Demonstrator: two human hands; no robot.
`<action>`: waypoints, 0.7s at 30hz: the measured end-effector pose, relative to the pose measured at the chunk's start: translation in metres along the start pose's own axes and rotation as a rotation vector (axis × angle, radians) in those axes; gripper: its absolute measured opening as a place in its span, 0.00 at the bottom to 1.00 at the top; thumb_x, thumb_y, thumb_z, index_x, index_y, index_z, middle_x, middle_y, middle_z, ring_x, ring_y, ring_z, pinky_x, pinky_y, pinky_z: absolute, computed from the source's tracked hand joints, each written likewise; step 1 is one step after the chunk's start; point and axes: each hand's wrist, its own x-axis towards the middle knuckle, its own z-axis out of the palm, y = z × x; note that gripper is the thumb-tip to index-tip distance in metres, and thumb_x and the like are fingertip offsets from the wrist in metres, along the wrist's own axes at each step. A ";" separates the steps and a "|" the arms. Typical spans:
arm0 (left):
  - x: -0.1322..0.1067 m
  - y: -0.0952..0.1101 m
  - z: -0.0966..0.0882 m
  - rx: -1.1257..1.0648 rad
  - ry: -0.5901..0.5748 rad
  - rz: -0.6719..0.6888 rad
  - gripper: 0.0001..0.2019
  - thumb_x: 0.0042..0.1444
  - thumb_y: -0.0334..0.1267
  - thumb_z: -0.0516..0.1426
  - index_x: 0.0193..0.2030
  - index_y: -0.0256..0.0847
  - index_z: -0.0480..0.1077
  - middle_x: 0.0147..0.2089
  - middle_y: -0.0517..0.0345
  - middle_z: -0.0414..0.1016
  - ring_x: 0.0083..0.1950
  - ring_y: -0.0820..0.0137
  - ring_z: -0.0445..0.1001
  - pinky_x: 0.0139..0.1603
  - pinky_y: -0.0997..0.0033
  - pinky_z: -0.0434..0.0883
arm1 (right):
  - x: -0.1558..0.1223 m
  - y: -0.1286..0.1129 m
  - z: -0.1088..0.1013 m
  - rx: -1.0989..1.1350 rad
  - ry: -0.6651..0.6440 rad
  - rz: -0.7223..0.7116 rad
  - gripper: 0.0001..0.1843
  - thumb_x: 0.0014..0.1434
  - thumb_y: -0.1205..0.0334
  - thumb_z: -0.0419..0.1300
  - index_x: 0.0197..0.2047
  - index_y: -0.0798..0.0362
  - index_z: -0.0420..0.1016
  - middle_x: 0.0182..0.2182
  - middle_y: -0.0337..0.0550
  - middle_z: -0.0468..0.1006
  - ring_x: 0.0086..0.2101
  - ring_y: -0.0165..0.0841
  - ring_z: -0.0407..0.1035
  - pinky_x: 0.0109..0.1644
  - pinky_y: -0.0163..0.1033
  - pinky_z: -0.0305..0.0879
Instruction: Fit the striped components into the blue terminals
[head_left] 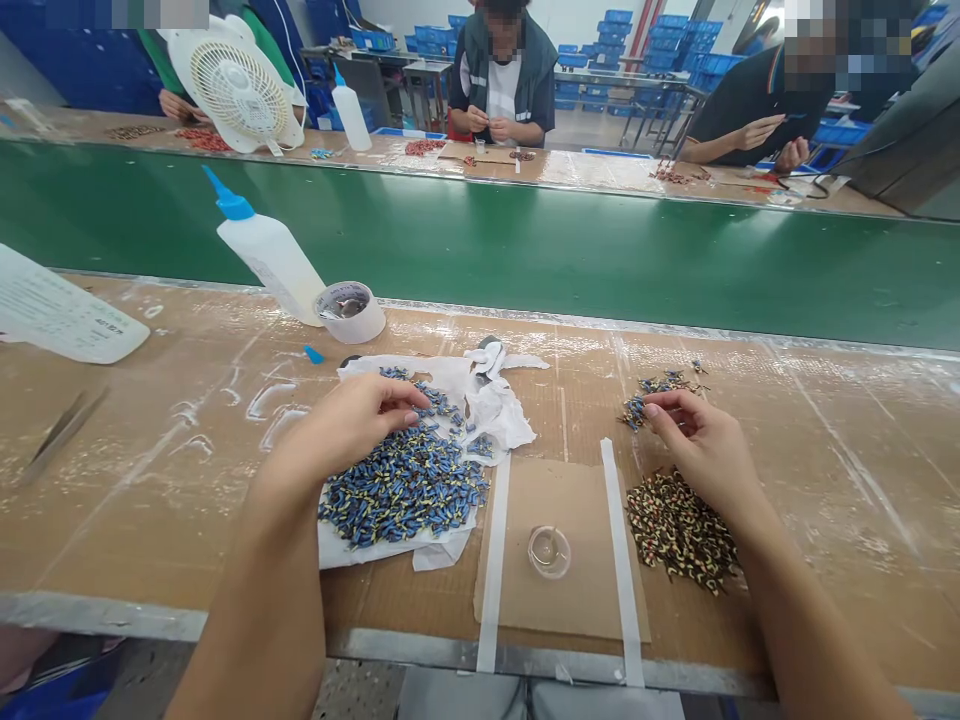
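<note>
My left hand (pixel 375 412) hovers at the upper part of a large heap of small blue-and-yellow pieces (pixel 405 490), fingers bent, with a slight gap between thumb and fingertips. That heap lies on white paper (pixel 442 553). On the other side, my right hand (pixel 701 440) has its thumb and forefinger pinched at the edge of a small cluster of blue and dark pieces (pixel 634 412); whatever is between the tips is too small to make out. Below that hand lies a heap of dark-and-cream pieces (pixel 679 530). Between the heaps, a small clear cup (pixel 549 552) rests on a taped cardboard sheet (pixel 525 605).
A white bottle with blue nozzle (pixel 270 260) stands beside a tape roll (pixel 350 315). Another white bottle (pixel 67 310) and tweezers (pixel 64 435) lie at left. Beyond runs a green belt (pixel 480 240), with people seated across it and a white fan (pixel 240 85).
</note>
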 end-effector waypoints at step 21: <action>-0.005 0.067 0.054 -0.217 -0.078 0.373 0.06 0.57 0.29 0.53 0.35 0.39 0.71 0.33 0.60 0.75 0.34 0.73 0.71 0.37 0.73 0.66 | -0.034 -0.052 0.032 0.352 -0.330 -0.142 0.09 0.61 0.57 0.59 0.42 0.53 0.74 0.32 0.44 0.78 0.31 0.34 0.72 0.36 0.38 0.70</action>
